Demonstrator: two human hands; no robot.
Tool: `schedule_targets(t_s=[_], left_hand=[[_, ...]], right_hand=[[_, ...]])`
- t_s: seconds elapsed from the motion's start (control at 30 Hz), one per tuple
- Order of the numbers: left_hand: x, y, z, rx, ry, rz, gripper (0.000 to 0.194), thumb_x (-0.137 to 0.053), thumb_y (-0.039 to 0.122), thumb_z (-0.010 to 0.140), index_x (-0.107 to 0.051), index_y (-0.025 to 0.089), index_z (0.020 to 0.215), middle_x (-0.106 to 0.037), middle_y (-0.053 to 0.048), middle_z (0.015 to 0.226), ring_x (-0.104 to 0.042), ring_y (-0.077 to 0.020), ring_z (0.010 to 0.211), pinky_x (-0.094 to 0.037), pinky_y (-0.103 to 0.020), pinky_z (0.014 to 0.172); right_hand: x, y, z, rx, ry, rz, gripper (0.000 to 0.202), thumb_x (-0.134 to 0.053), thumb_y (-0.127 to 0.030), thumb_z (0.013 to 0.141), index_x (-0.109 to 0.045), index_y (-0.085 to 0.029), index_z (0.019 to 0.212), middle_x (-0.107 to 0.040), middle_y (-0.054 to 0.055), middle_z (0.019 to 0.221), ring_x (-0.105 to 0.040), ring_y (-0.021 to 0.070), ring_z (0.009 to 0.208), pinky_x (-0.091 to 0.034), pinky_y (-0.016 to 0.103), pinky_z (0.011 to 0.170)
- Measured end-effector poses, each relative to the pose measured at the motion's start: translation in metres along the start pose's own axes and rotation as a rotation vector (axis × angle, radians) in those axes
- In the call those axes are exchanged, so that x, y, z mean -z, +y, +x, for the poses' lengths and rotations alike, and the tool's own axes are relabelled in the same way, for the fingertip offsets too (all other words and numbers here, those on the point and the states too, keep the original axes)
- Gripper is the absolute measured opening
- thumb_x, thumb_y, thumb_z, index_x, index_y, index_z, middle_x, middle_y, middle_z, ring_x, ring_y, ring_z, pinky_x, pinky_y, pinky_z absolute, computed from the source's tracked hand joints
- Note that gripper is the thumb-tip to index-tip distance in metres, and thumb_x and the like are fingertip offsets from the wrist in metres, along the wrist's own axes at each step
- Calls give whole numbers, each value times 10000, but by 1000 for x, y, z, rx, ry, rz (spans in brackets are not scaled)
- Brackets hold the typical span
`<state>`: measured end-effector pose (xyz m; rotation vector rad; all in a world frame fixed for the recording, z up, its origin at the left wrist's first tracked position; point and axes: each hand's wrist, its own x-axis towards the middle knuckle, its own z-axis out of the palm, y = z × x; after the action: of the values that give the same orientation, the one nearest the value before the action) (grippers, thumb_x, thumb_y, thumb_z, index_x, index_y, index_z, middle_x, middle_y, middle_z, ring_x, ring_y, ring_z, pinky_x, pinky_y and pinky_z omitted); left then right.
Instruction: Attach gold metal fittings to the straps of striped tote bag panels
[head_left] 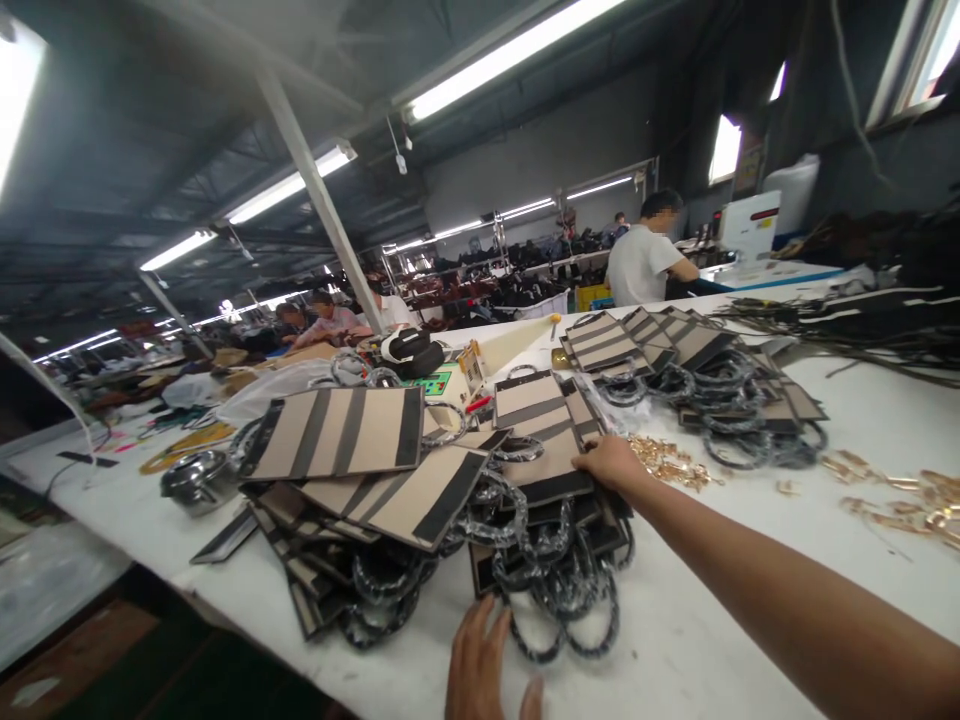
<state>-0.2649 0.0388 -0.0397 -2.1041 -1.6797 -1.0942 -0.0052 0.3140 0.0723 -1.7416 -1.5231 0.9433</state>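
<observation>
My right hand (611, 463) reaches in from the right, its fingers pinched on the right edge of a beige bag panel (536, 420) with dark stripes, on top of the middle pile. Near the table's front edge is my left hand (480, 660), open, fingers apart, just in front of several black bag handles (577, 600) wrapped in clear plastic. A second pile of striped bag panels (337, 430) lies to the left, stacked unevenly, with wrapped handles sticking out. Part of the middle pile is hidden under its top panels.
Another pile of bag panels (675, 350) lies at the back right. Gold metal fittings (671, 460) are scattered beside my right hand. A shiny metal pot (196, 482) stands at the left on the white table (697, 620). A person in a light shirt (641, 265) sits beyond.
</observation>
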Motion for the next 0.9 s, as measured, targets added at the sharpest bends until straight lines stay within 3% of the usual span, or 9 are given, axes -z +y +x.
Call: schedule_targets(t_s=[0.1,0.23,0.4,0.53,0.6,0.63,0.73,0.8,0.9], left_hand=[[-17,-7,-5,9,-44,98,634,-678,251,787,-636,196,1417,-651,-178,1450,-629,-380,1332,-574,-502,1076],[-17,-2,-6,67,17,50,571,-668,254,804,-650,210,1373,-676,-173,1397,-652,-370,1285,-580,-509,1056],[5,24,12,230,76,-191,388,-581,222,829,-713,188,1192,-722,-161,1244,-665,-336,1203,-554,-522,1058],[30,54,27,425,105,-439,266,-690,406,847,-750,198,1003,-747,-128,1065,-683,-326,1072,-557,-482,995],[36,76,27,647,-6,-703,429,-740,579,830,-741,185,1000,-747,-117,979,-704,-302,950,-590,-416,849],[37,90,25,794,-121,-883,530,-737,661,821,-731,174,1029,-750,-120,972,-715,-291,898,-592,-388,772],[31,135,20,1181,-584,-1435,740,-675,797,823,-700,130,1143,-763,-178,1072,-754,-304,885,-589,-377,699],[26,161,22,1257,-791,-1705,772,-632,795,861,-687,125,1242,-762,-203,1167,-761,-341,1013,-600,-427,817],[24,180,41,1202,-806,-1873,747,-595,739,915,-655,155,1377,-756,-186,1266,-704,-376,1220,-530,-516,1051]], right_hand=[[31,13,-17,-36,5,137,113,-751,-261,718,-693,-176,763,-664,50,644,-637,204,635,-482,289,550],[83,39,-58,-43,-70,336,200,-727,-343,697,-606,-200,625,-507,-15,485,-468,144,446,-381,272,407],[132,42,-93,35,30,543,202,-745,-359,632,-683,-185,715,-646,20,626,-586,167,565,-477,267,504],[162,31,-137,95,24,621,254,-782,-352,645,-744,-154,800,-710,51,706,-644,192,627,-505,266,557],[172,35,-180,102,-77,628,283,-812,-364,684,-770,-146,860,-737,62,732,-665,200,631,-504,261,555],[176,41,-205,97,-136,630,303,-819,-383,715,-779,-150,903,-750,64,751,-675,203,634,-505,258,555],[183,72,-283,37,-219,653,406,-822,-505,778,-792,-163,995,-774,81,814,-716,242,688,-549,283,602],[187,100,-328,-5,-181,621,480,-818,-610,770,-806,-181,985,-769,79,802,-720,261,707,-565,290,612],[183,140,-378,88,-162,423,439,-832,-651,735,-836,-225,842,-759,67,766,-712,262,724,-579,283,648]])
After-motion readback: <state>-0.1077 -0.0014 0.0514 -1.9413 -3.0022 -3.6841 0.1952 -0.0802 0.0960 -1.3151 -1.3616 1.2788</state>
